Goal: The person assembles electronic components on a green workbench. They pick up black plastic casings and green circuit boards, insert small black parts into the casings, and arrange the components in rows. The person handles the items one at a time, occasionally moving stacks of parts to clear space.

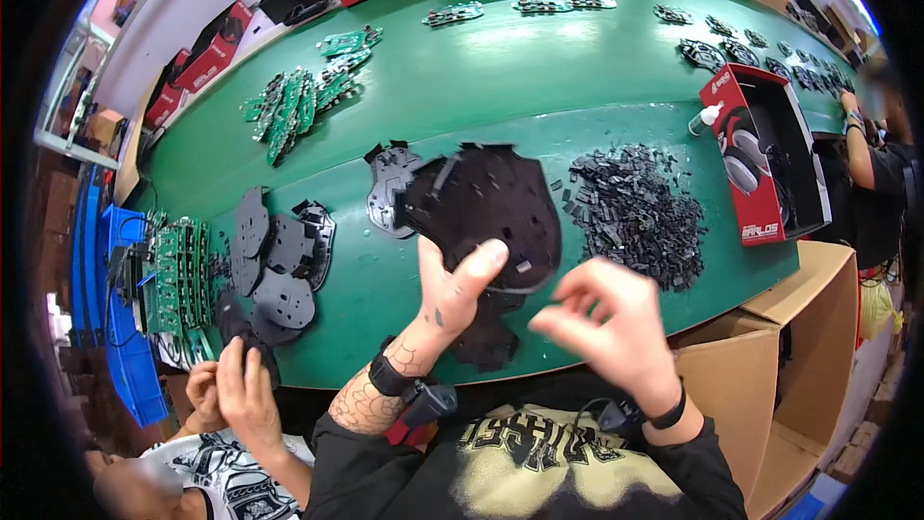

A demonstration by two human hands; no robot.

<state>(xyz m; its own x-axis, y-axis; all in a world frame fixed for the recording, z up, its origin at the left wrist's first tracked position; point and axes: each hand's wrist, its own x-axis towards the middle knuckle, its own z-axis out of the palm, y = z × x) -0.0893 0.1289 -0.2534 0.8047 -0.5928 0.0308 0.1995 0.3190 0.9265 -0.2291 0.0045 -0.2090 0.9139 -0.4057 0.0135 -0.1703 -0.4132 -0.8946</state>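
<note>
Green table (462, 77) — blurred black shell (500, 207) partly hides left hand (449, 291).

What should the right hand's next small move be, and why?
Probably move the right hand to the dark plate: the left hand holds the plate up, and the right is curled close beside it. Whether it pinches anything is too blurred to tell.
</note>
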